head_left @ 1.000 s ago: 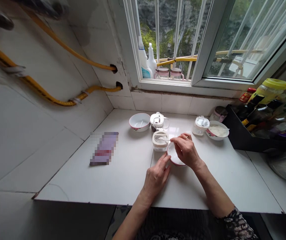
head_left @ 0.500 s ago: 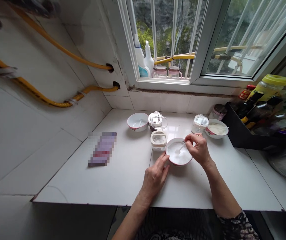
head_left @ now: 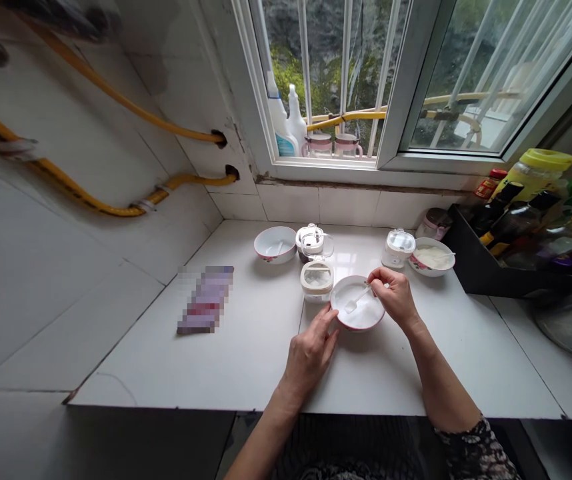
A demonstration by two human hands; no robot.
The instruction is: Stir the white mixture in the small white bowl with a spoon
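Observation:
A white bowl with a red rim (head_left: 345, 322) stands on the counter before me, with white contents, powder or grains, in it. My left hand (head_left: 311, 350) steadies the bowl at its left side, fingertips on the rim and thumb low by the wall. Between the thumb and fingers of my right hand (head_left: 395, 297) is the handle of a small white spoon (head_left: 351, 306). The spoon's head is over the contents inside the bowl; whether it touches them I cannot tell. Close beside the bowl, to the left, sits a lidded seasoning jar (head_left: 317, 281).
Behind are another seasoning jar (head_left: 310, 241) and a white bowl (head_left: 275, 245) with a spoon. At right stand a clear jar (head_left: 398, 249), a bowl of pale contents (head_left: 432, 257) and a black bin (head_left: 491, 277) of bottles. A blurred purple item (head_left: 207, 300) lies left.
The spoon's head has shifted slightly left and toward me inside the bowl, and my right hand has moved slightly with it. My left hand stays at the bowl.

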